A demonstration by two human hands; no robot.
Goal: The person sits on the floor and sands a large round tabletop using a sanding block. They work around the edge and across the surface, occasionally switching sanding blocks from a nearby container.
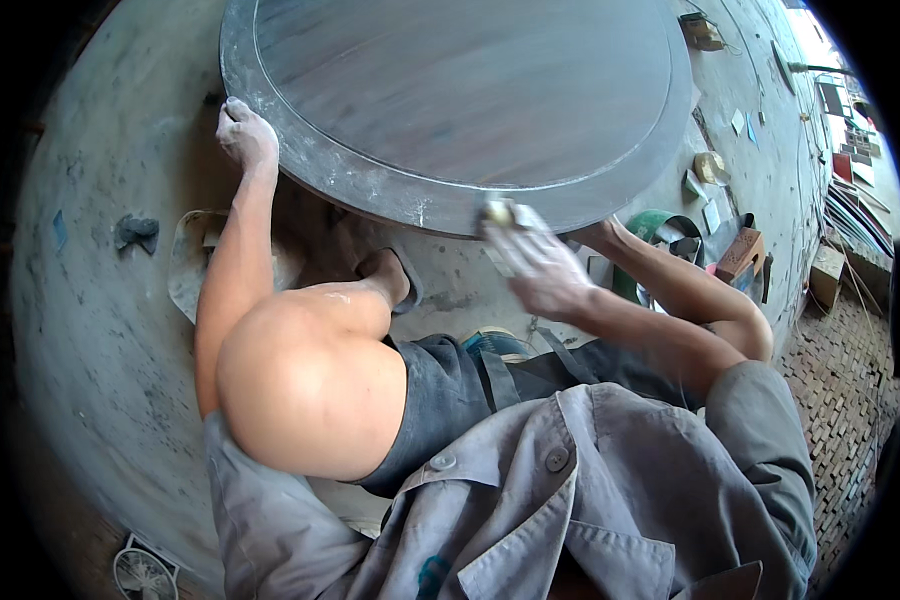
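A large round dark grey tabletop [460,90], dusted with white along its rim, fills the top of the view. A thin grooved ring runs just inside its edge. My left hand [248,138], powdered white, is closed at the left rim with its fingers curled in against the edge. At the near rim is my right hand [535,255], smeared by motion and also dusty. Its fingers press a small pale pad [498,210] against the tabletop's edge; blur hides exactly what kind it is.
My bare knee [305,385] is bent below the tabletop. A pale basin [192,265] lies under its left side, near a dark crumpled rag [137,232]. Right of it stand a green round container [655,225] and a brown block [740,255]. Bricks [850,370] cover the far right.
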